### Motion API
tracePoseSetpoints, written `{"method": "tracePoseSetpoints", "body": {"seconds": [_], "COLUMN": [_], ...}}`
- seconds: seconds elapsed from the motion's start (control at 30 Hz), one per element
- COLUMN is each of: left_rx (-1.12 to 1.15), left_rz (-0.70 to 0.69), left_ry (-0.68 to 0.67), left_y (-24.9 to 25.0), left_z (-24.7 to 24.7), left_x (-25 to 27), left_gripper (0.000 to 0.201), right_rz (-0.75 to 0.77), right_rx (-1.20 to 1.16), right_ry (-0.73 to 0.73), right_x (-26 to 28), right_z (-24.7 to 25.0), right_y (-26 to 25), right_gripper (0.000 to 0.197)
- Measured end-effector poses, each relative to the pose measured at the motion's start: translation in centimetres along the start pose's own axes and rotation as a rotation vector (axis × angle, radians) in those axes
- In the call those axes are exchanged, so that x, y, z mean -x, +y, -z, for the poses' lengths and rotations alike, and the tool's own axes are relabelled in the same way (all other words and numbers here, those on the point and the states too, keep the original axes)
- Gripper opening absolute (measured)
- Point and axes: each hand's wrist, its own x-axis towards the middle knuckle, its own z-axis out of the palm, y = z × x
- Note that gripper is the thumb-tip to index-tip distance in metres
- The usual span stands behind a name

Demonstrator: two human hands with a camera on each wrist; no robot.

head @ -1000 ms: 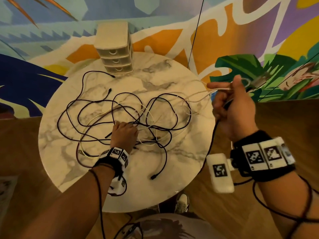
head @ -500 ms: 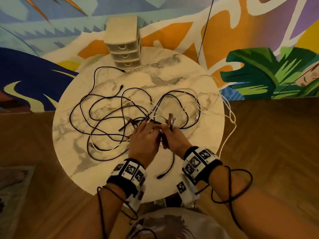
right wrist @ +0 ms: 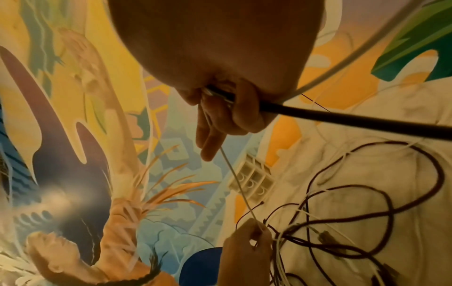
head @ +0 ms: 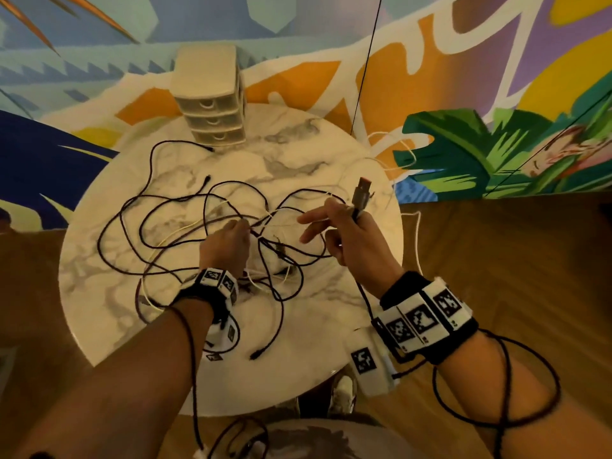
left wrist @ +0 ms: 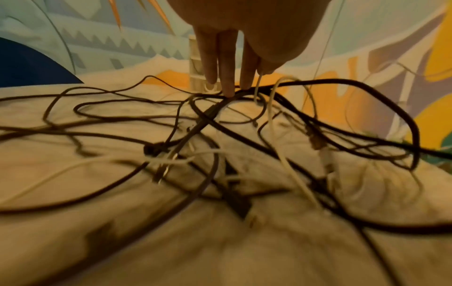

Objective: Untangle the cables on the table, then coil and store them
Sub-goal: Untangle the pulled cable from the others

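A tangle of dark and white cables [head: 271, 241] sprawls over the round marble table [head: 298, 329]. My left hand [head: 243, 225] sits on the middle of the tangle and pinches a thin white cable [right wrist: 234, 178] where it leaves the knot. My right hand [head: 354, 213] is raised to the right, thumb and curled fingers gripping a dark cable just below its grey USB plug [head: 361, 193], which points up. The other right fingers are stretched out, and the white cable runs taut from them to the left hand. Seen from the left wrist, the left fingers [left wrist: 228, 85] point down onto the cables.
A small cream drawer unit [head: 212, 104] stands at the table's far edge, its three drawers closed. A white cable [head: 419, 240] hangs off the right rim. A dark plug end [head: 255, 354] lies near the front edge. Wooden floor surrounds the table; a painted wall rises behind.
Half a second ago both hands met at the tangle's middle. The right hand has since lifted up and to the right with the USB plug, drawing the white cable taut; the left hand stayed on the knot.
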Motion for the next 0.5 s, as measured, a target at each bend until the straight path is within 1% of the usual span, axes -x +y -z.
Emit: {"method": "tracePoseSetpoints", "body": {"seconds": [0.07,0.1,0.17,0.23,0.3,0.4,0.43,0.5], "left_rx": [-0.005,-0.013,-0.031,-0.053,-0.081,-0.051,-0.033,-0.026], "left_rz": [0.065,0.102,0.177,0.218,0.227,0.204,0.190,0.136], "left_ry": [-0.014,-0.047,-0.152,-0.207,-0.219,-0.167,-0.149,-0.138], "left_y": [0.1,0.1,-0.3,-0.9,-1.4,-1.3,-1.1,-0.6], "left_z": [0.2,0.0,-0.9,-1.6,-1.5,-0.7,-0.2,0.8], "left_x": [-1.3,-1.4,-0.3,0.9,1.0,0.1,0.0,0.0], "left_gripper": [0.025,0.026,0.025,0.023,0.023,0.021,0.021,0.023], "right_rz": [0.022,0.030,0.047,0.081,0.118,0.141,0.123,0.032], "right_rx": [-0.007,-0.021,-0.056,-0.088,-0.153,-0.245,-0.246,-0.222], "right_ry": [0.009,0.011,0.014,0.036,0.093,0.158,0.167,0.173], "right_x": [0.2,0.4,0.6,0.5,0.0,-1.0,-1.2,-1.1], "right_z": [0.1,0.3,0.5,1.1,2.0,3.2,3.3,3.3], "right_y": [-0.3,-0.5,-1.0,-2.2,-3.3,-3.1,-2.3,0.1], "right_gripper": [0.049,0.049,0.051,0.052,0.054,0.055,0.056,0.056]}}
